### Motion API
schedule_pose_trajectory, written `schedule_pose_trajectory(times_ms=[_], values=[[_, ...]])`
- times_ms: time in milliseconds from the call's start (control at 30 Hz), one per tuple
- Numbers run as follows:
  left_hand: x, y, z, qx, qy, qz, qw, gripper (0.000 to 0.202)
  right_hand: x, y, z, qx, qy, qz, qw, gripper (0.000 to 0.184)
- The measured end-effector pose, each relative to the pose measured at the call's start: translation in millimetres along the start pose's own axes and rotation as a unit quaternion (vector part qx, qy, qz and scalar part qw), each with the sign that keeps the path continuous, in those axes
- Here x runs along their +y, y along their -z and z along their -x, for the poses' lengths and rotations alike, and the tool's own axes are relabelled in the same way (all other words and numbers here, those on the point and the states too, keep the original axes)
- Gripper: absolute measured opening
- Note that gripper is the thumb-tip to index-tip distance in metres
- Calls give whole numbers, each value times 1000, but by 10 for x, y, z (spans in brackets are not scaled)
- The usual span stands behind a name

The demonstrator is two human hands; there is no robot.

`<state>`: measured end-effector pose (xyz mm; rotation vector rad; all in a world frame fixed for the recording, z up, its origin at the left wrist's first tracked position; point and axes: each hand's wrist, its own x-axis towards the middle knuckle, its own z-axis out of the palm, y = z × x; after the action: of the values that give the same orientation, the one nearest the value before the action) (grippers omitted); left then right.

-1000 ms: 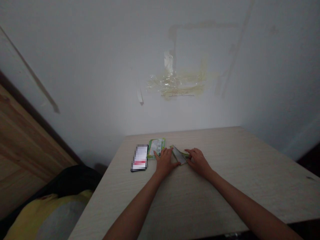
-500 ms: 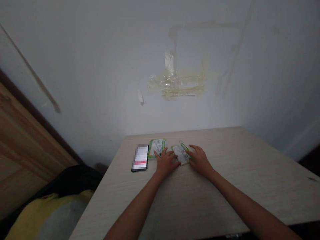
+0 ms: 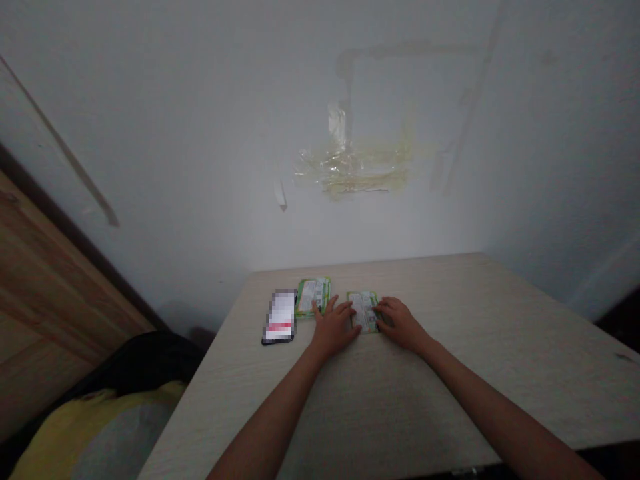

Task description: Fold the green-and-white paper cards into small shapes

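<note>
A flat green-and-white printed packet (image 3: 365, 312) lies on the table between my two hands. My left hand (image 3: 333, 328) has its thumb and forefingers against the packet's left edge, while its outer fingers spread toward a second green-and-white packet (image 3: 314, 295). Curled fingers of my right hand (image 3: 403, 325) grip the right edge of the first packet. Whether it is a single piece or several stacked together, I cannot tell. Farther left lies a phone (image 3: 281, 317) with a lit, blurred screen, close beside the second packet.
The pale wooden table (image 3: 450, 373) meets a wall (image 3: 200, 147) marked with old tape. To the left of the table are a wooden panel (image 3: 40, 287) and a yellow-and-grey item (image 3: 110, 427) by dark cloth.
The raised, slanted part at the packet's right side now lies flat, and the packet looks squarer. My right fingers have drawn in and lowered at its edge; my left hand stays nearly in place.
</note>
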<state>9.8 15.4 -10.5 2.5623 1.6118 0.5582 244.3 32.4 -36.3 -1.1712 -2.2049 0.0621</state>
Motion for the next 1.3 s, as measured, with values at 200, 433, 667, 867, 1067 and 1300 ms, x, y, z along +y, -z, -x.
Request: schedule_pose_trajectory(times_ms=[200, 433, 667, 867, 1067, 1300], values=[[-33, 88, 18, -15, -32, -9, 999, 51, -23, 40, 4, -34, 11, -38, 999, 40], [-86, 100, 12, -22, -40, 2, 999, 61, -28, 87, -1, -61, 16, -47, 997, 43], [-79, 111, 5, -18, -36, 14, 999, 54, -7, 97, -12, -52, 25, -64, 996, 34], [-52, 153, 8, -15, -27, 22, 999, 46, 9, 68, -27, -49, 29, -46, 997, 32], [-26, 171, -1, 1, -18, 22, 1000, 39, -10, 96, -35, -44, 23, -56, 997, 32], [-19, 186, -18, 26, 0, 32, 999, 35, 17, 100, -3, -24, 6, -92, 995, 31]])
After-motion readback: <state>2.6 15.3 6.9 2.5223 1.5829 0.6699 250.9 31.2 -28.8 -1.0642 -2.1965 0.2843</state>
